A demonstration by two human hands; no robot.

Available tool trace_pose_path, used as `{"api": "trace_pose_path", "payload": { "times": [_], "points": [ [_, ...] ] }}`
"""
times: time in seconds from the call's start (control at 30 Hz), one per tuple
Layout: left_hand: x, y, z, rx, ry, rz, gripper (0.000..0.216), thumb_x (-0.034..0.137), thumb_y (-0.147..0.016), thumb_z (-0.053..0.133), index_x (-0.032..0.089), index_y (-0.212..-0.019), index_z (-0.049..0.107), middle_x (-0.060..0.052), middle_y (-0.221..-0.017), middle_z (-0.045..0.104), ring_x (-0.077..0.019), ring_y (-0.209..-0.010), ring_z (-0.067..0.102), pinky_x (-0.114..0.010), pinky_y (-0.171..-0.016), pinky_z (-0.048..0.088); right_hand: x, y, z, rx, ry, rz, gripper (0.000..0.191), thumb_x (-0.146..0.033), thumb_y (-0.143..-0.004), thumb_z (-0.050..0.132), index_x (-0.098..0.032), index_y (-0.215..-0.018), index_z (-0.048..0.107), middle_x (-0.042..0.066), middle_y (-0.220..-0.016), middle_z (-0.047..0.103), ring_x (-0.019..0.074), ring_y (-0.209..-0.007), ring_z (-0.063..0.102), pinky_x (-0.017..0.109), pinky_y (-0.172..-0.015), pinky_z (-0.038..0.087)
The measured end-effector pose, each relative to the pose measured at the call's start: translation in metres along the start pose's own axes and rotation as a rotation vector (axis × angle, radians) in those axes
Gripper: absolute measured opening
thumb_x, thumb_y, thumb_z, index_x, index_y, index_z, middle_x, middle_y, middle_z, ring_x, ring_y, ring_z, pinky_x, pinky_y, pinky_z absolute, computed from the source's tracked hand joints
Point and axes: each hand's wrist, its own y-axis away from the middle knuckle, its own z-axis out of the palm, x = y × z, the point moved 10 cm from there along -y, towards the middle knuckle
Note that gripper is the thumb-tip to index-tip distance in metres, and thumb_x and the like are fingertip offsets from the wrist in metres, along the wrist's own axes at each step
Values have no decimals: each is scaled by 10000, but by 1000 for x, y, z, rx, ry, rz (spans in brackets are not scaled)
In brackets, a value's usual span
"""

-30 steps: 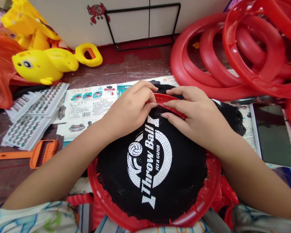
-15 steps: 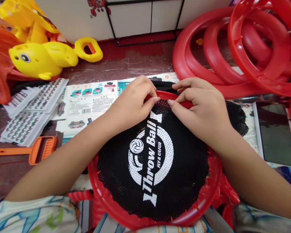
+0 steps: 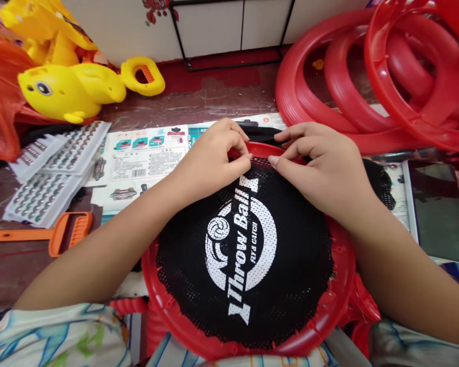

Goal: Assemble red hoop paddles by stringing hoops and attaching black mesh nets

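In front of me lies a red plastic ring (image 3: 155, 285) with black mesh fabric (image 3: 298, 265) spread across it, printed "Throw Ball". My left hand (image 3: 222, 158) pinches the mesh's far edge at the ring's rim, thumb against the fingers. Just to its right, my right hand (image 3: 317, 163) grips the same edge, thumb on the mesh and fingers over the rim. The mesh edge sits along small pegs on the ring's inner side. What lies under the fingertips is hidden.
Red rings (image 3: 290, 97) are piled at the back right, above a dark-screened phone or tablet (image 3: 438, 209). Yellow toys (image 3: 76, 92) stand at the back left. Trays of small round pieces (image 3: 38, 199) and an orange handle (image 3: 71, 234) lie left. Printed cardboard (image 3: 145, 158) covers part of the table.
The whole view has shifted slightly. My right thumb has moved a little away from the left fingertips along the mesh edge; both hands stay at the far rim.
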Motion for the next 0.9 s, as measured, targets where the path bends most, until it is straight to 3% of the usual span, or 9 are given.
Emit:
{"api": "trace_pose_path", "payload": {
  "times": [0.17, 0.63, 0.9],
  "points": [
    [-5, 0, 0, 11, 6, -70, 159, 156, -804, 601, 151, -646, 618, -68, -977, 678, -182, -937, 624, -338, -853, 513, 6, -2, 1, -26, -59, 53, 193, -127, -795, 662, -196, -615, 671, 67, -1022, 713, 237, -960, 687, 428, -931, 534],
    [-6, 2, 1, 22, -40, -70, 170, 208, -841, 597, 176, -674, 603, -66, -964, 683, -210, -946, 627, -394, -895, 523, 22, -7, 12, -129, -234, 165, 324, -102, -758, 638, -179, -469, 511, 37, -713, 648, 242, -996, 664, 365, -876, 502],
    [-1, 4, 1, 27, -59, -48, 182, 223, -868, 577, 181, -692, 601, -69, -963, 679, -205, -958, 630, -377, -886, 523, 28, -7, 10, -111, -199, 180, 279, -154, -769, 665, -175, -507, 571, 65, -877, 692, 229, -985, 667, 367, -902, 516]
  ]
}}
